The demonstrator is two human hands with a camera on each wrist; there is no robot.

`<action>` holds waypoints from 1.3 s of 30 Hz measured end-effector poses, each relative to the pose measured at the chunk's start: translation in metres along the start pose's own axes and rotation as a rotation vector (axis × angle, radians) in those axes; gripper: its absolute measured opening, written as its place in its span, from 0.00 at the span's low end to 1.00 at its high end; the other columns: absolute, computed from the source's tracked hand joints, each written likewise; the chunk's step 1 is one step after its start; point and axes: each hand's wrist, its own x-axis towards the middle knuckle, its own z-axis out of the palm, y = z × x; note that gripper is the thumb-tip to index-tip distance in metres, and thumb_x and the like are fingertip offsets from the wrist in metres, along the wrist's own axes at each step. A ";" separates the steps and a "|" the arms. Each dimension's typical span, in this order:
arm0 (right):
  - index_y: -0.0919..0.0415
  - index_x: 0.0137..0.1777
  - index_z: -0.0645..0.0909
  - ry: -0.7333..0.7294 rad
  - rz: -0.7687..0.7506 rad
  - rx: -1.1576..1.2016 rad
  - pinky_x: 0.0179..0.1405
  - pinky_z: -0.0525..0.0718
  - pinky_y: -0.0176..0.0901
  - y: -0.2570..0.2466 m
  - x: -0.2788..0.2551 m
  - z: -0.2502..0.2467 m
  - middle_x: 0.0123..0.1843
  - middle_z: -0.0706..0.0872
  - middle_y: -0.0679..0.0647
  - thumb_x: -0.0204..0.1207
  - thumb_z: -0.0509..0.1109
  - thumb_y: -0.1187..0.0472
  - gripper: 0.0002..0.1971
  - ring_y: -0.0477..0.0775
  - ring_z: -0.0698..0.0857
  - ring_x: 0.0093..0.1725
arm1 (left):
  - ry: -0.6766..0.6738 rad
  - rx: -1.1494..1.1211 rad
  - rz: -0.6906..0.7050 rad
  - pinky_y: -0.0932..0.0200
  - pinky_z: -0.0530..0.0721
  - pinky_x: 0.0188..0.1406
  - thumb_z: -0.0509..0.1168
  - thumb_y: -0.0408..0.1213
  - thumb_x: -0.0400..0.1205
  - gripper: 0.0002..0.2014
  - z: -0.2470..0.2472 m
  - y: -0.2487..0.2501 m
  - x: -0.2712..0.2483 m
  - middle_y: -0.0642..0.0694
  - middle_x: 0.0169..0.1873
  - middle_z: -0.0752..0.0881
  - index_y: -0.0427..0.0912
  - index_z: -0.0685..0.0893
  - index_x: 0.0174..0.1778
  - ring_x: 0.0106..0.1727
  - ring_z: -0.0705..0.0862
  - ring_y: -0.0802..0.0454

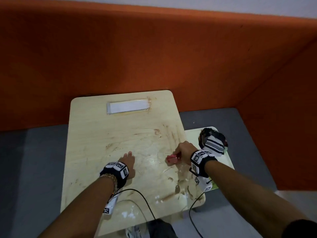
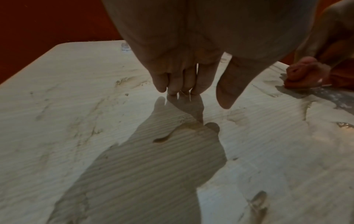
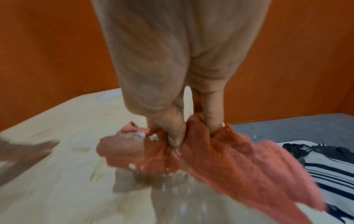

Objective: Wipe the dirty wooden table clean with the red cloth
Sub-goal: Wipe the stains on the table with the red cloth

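The light wooden table (image 1: pixel 96 134) is smeared with brown streaks and white crumbs, mostly on its right and near side. My right hand (image 1: pixel 182 150) grips the bunched red cloth (image 1: pixel 172 158) against the tabletop near the right edge. In the right wrist view its fingers (image 3: pixel 176 130) dig into the red cloth (image 3: pixel 220 159), which carries white specks. My left hand (image 1: pixel 127 160) rests with straight fingers on the table at centre left. The left wrist view shows its fingertips (image 2: pixel 180 89) touching the wooden table (image 2: pixel 76 106), with the red cloth (image 2: pixel 304 75) at the far right.
A white taped strip (image 1: pixel 128 106) lies at the table's far side. A black-and-white striped cloth (image 1: pixel 213 143) sits on a pale tray (image 1: pixel 228 162) to the right. An orange partition (image 1: pixel 154 48) stands behind. Black cables (image 1: pixel 142 198) cross the near edge.
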 end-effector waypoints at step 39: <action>0.59 0.49 0.92 0.129 -0.105 -0.007 0.39 0.85 0.47 -0.066 0.102 -0.088 0.43 0.91 0.63 0.71 0.75 0.62 0.09 0.67 0.89 0.43 | -0.001 0.003 0.016 0.45 0.53 0.84 0.56 0.43 0.86 0.36 0.013 -0.009 0.011 0.35 0.84 0.40 0.34 0.45 0.84 0.85 0.45 0.37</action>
